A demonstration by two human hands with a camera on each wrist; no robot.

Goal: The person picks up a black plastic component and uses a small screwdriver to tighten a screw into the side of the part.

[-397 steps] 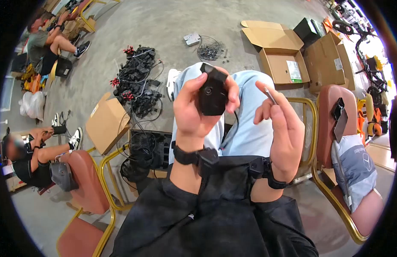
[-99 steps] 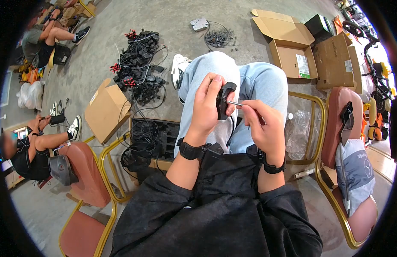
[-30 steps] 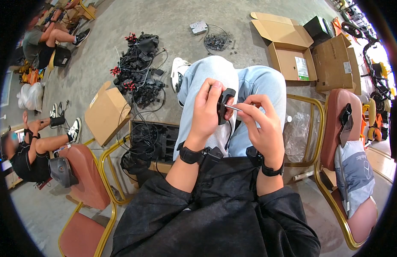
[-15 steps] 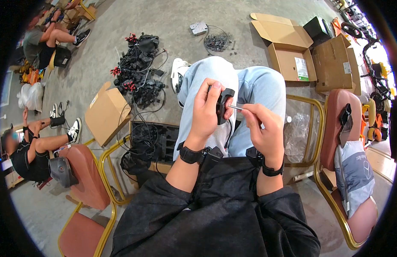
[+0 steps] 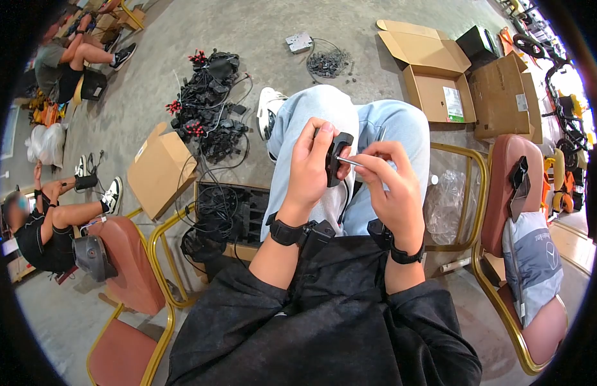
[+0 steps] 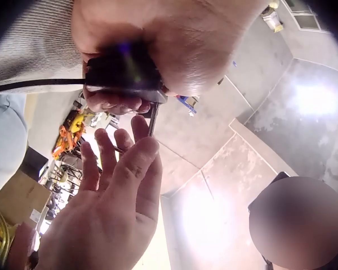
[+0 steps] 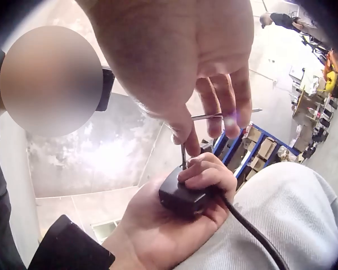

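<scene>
My left hand point(image 5: 306, 164) holds a small black device point(image 5: 343, 140) above the thighs, fingers wrapped around it. A black cable point(image 7: 250, 228) runs from the device in the right wrist view. My right hand point(image 5: 401, 190) pinches a thin metal rod-like tool point(image 5: 351, 161) between thumb and index finger. Its near end meets the device beside the left fingertips. In the right wrist view a metal length with a pointed tip point(image 7: 257, 111) sticks out past the spread right fingers; the thumb hides where it joins the upright part.
On the floor lie a heap of black parts and cables point(image 5: 211, 109), small dark pieces point(image 5: 328, 64) and a grey metal block point(image 5: 299, 42). An open cardboard box point(image 5: 433, 90) stands ahead right. Brown chairs point(image 5: 128, 264) flank me, one with a grey bag point(image 5: 533, 257). Two people sit left.
Over thirteen seconds, the device turned on edge and the right hand came to it with the tool. In the last half second, the right fingers lifted and spread; the tool shifted toward the device.
</scene>
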